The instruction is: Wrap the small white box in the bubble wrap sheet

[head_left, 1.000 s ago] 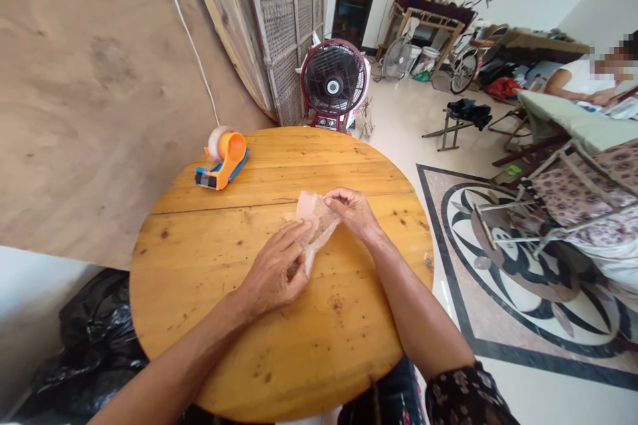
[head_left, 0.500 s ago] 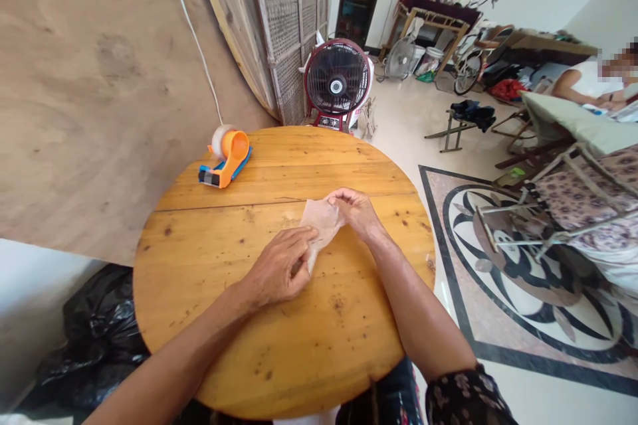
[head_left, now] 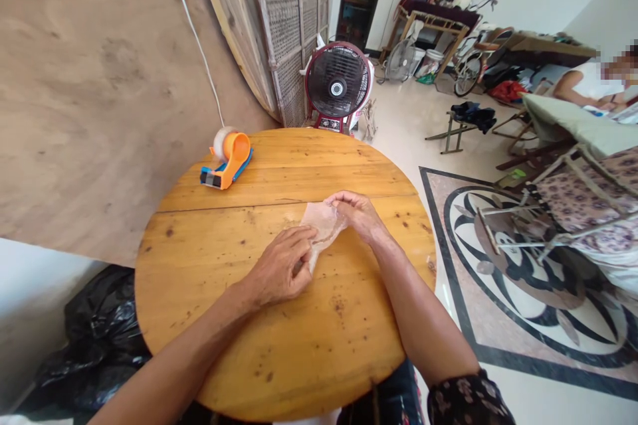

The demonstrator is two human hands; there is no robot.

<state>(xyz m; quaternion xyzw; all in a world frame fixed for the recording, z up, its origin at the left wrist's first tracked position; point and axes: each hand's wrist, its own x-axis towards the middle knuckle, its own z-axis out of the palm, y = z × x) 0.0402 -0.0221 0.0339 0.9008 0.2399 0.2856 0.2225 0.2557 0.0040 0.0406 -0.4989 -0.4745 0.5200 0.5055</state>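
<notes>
A thin, translucent whitish-pink plastic sheet or pouch (head_left: 319,218) lies at the middle of the round wooden table (head_left: 309,345); its exact kind is unclear. My left hand (head_left: 282,264) is closed on its lower left part, fingers pressing from above and thumb tucked beneath. At the upper right edge, my right hand (head_left: 359,216) pinches the sheet between thumb and fingers. Part of the sheet is hidden under the left fingers. An orange and blue tape dispenser (head_left: 234,158) with a roll of clear tape stands toward the table's far left, apart from both hands.
Behind the table stands a dark red fan (head_left: 337,83). A wooden board (head_left: 100,80) borders the left side, with black plastic bags (head_left: 100,325) below. To the right are a folding chair (head_left: 573,206) and a person (head_left: 581,86) at another table.
The right hand has shifted very slightly at the sheet's edge, and the sheet's right part looks a little more spread. Both hands keep their hold. The view has moved marginally.
</notes>
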